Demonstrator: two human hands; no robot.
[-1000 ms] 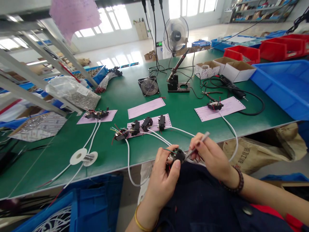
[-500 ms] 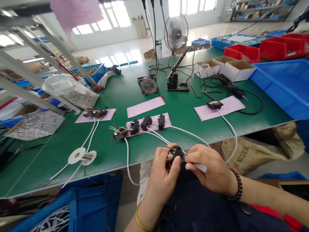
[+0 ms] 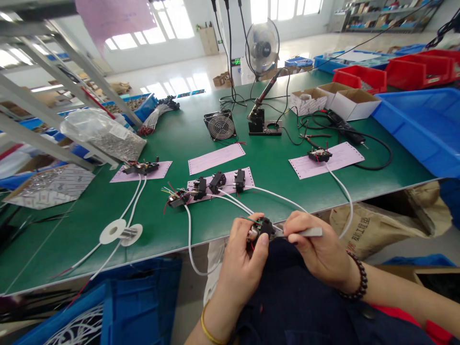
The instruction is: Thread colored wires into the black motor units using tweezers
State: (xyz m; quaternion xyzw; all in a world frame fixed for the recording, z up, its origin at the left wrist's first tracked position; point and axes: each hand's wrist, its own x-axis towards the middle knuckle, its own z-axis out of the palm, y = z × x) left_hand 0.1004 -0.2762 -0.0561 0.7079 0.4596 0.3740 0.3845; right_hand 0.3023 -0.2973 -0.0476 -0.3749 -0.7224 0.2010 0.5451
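Note:
My left hand (image 3: 242, 256) grips a small black plastic module (image 3: 266, 226) at the table's front edge. Coloured wires, a bit of green circuit board and a round metal part show on it. Between the thumb and fingers of my right hand (image 3: 319, 249) is a slim grey tool (image 3: 312, 233) with a flat back end. Its thin front end points left at the module's right side; whether it touches is too small to tell. Similar black modules with white cables, one of them the upright module (image 3: 239, 180), stand on a pink card (image 3: 247, 173) just beyond my hands.
A solder spool (image 3: 127, 235) lies front left. Further back are a small square fan (image 3: 220, 125), a soldering iron stand (image 3: 265, 128) and pliers (image 3: 318, 146). One more wired module (image 3: 319, 155) rests on a pink card at right, beside a blue bin (image 3: 424, 124).
My right hand has shifted slightly right, and the grey tool has swung from sloping downward to nearly level. My left hand still holds the module in the same place.

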